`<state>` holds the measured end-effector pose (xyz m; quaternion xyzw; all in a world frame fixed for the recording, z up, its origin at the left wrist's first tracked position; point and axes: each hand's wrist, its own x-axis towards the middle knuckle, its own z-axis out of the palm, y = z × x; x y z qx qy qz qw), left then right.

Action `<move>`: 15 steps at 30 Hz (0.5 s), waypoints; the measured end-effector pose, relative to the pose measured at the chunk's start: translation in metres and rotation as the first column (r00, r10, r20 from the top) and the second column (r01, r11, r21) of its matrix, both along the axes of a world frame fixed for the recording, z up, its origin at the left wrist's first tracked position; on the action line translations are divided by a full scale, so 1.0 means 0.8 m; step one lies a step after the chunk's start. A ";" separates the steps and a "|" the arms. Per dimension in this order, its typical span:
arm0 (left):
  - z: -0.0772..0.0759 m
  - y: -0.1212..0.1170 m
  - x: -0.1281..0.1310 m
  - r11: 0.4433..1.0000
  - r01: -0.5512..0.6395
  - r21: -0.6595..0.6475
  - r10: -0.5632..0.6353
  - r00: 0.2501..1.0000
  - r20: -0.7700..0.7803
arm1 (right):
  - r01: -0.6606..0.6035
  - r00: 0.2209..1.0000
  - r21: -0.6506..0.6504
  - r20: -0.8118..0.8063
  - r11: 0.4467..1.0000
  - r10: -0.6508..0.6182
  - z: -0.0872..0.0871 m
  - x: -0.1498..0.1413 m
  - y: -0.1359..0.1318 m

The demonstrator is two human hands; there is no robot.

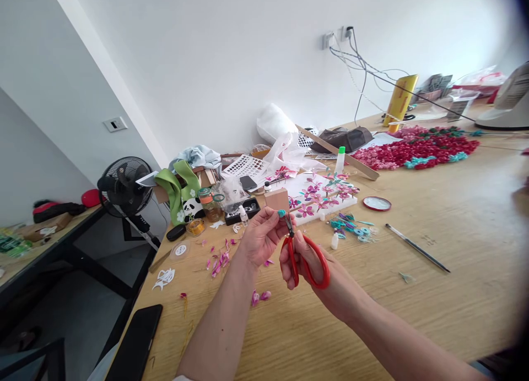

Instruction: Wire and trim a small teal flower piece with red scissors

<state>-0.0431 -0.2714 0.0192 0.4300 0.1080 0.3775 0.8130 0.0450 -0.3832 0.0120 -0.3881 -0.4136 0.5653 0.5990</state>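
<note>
The left hand (260, 235) is pinching a small teal curled paper piece (281, 212) between thumb and fingertips, lifting it clear of the pale wooden table (433, 293), apparently so the blades can get at it without touching anything below. The right hand (303, 262) is gripping a pair of red-handled scissors (305, 254), fingers threaded through the loops and closed around them, which seems to be giving close control for a fine snip. The scissors' long axis is running nearly upright, handles low toward the person and short dark blades pointing up and slightly left, tips meeting the teal piece; whether the blades are parted is too small to tell. Both hands are hovering above the table's near middle, just in front of a white foam board covered with pink and magenta paper flowers (322, 196). Loose teal paper coils (351, 227) are lying just right of the hands, and scattered pink paper petals (219, 260) to the left.
</note>
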 end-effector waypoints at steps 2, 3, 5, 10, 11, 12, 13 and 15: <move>0.000 0.000 0.000 1.000 0.000 -0.004 0.000 1.000 0.005 | 0.009 1.000 0.000 -0.001 1.000 -0.009 0.001 0.000 0.000; 0.000 -0.001 0.000 1.000 0.003 -0.004 -0.003 1.000 0.006 | 0.009 1.000 0.001 -0.004 1.000 -0.009 0.001 -0.001 0.000; 0.001 -0.002 0.000 1.000 0.010 0.001 -0.010 1.000 0.006 | 0.012 1.000 0.003 -0.004 1.000 -0.012 0.002 -0.001 -0.001; 0.003 -0.004 0.000 1.000 0.014 0.018 -0.014 1.000 -0.012 | 0.021 1.000 0.005 0.006 1.000 -0.021 0.004 -0.002 0.001; 0.003 -0.004 0.000 1.000 0.012 0.019 -0.012 1.000 -0.017 | 0.021 1.000 0.008 0.002 1.000 -0.021 0.004 -0.003 0.002; 0.004 -0.004 0.000 1.000 0.009 0.018 -0.009 1.000 -0.022 | 0.024 1.000 0.012 -0.002 1.000 -0.024 0.005 -0.003 0.002; 0.004 -0.005 0.000 1.000 0.007 0.018 -0.007 1.000 -0.027 | 0.027 1.000 0.015 -0.004 1.000 -0.027 0.005 -0.004 0.002; 0.005 -0.005 -0.001 1.000 0.004 0.014 -0.003 0.999 -0.036 | 0.032 0.999 0.024 -0.003 0.999 -0.032 0.005 -0.004 0.002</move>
